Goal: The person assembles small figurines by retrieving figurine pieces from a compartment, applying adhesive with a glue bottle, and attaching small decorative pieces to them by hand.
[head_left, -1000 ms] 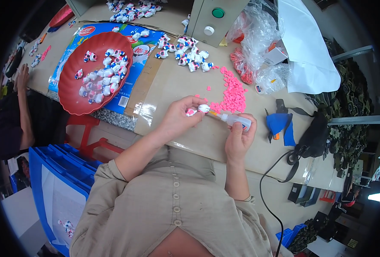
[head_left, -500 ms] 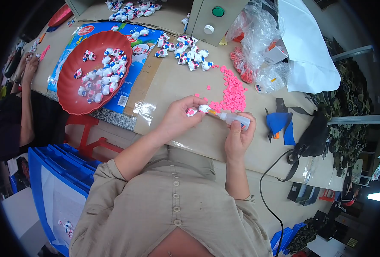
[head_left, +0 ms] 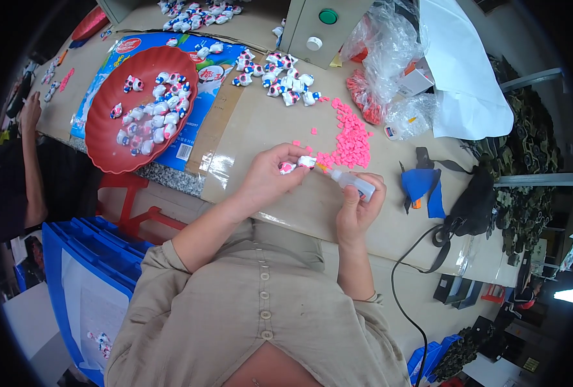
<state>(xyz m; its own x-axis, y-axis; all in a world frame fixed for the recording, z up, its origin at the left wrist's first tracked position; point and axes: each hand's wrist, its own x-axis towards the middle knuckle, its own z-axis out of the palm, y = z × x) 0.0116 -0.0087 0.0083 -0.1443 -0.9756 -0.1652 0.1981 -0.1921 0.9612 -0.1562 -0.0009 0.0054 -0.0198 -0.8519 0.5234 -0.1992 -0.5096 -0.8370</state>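
My left hand [head_left: 270, 173] pinches a small white figurine [head_left: 306, 162] with pink and dark patches between thumb and fingertips, just above the table. In my right hand [head_left: 359, 209] is a squeeze bottle [head_left: 356, 185], clear with a slim orange-yellow nozzle. It lies tilted, its nozzle pointing left at the figurine's end; whether the tip touches it I cannot tell. Beyond both hands spreads a heap of small pink pieces [head_left: 350, 143]. More white, blue and pink figurines [head_left: 291, 84] are grouped behind that heap.
On the left, a red scalloped tray [head_left: 106, 145] holding several figurines rests on a blue printed sheet [head_left: 196, 122]. Plastic bags [head_left: 386, 55] and a white sheet [head_left: 464, 77] lie at the back right. A black cable [head_left: 395, 284] hangs off the edge. Another person's hand [head_left: 31, 113] is at far left.
The bottle has shifted slightly and its nozzle has drawn back a little from the figurine, its body tipping down to the right. At far left, the other person's hand has moved nearer its body.
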